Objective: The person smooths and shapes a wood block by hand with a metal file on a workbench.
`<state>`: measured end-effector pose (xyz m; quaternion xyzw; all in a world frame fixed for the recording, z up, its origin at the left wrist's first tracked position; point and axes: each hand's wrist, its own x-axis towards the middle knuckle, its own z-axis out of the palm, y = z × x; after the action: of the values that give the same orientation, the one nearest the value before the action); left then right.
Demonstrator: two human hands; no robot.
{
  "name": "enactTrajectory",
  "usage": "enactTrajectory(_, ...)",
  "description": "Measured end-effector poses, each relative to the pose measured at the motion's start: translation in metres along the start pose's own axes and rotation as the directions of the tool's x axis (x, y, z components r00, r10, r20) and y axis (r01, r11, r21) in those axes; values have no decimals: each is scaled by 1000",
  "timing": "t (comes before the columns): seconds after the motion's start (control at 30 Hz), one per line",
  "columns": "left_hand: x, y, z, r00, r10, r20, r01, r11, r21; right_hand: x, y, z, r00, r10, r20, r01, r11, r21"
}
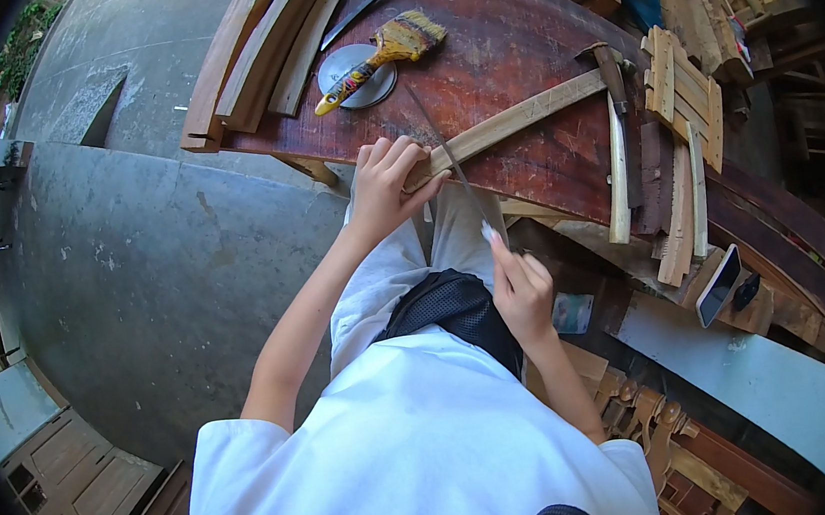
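My left hand [391,181] is closed around the near end of a long wooden strip [528,117], which lies slanting across the reddish-brown table [497,53] and overhangs its front edge. My right hand [523,291] grips the pale handle of a long, thin metal tool [464,177]; whether it is a file or a narrow saw cannot be told. Its blade crosses the strip just right of my left fingers. Beyond them, a paintbrush [400,40] with yellowed bristles rests on a round pale lid [356,74].
A hammer [607,76] lies at the strip's far end. Curved wooden pieces [272,46] and a long-bladed tool [371,5] sit at the table's left. More slats [681,88] and a phone [718,286] are on the right. Concrete floor [161,254] spreads to the left.
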<state>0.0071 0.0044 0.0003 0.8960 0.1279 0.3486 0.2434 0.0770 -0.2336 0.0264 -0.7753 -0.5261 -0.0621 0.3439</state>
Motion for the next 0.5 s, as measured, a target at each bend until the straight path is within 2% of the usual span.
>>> enactTrajectory(0.1,0,-1,-2,1000,2,10,-2,1000,20,19,3,10,1000,5,-11,-4,998,63)
enactTrajectory(0.17,-1,1,-2,1000,13,25,-15,998,58,20,-2,2,999,7,38,-7,1000,1)
enactTrajectory(0.2,-3,3,2,1000,15,-11,-15,999,33,15,-3,-3,999,26,39,-27,999,17)
enactTrajectory(0.3,-6,6,3,1000,-21,7,21,998,55,2,-6,-12,998,54,26,-55,998,27)
enactTrajectory(0.37,-6,5,3,1000,-24,8,24,999,33,2,-8,-8,997,79,24,-80,997,21)
enactTrajectory(0.5,-3,-1,0,1000,-13,2,13,999,-33,15,-3,5,999,31,-26,-30,999,37)
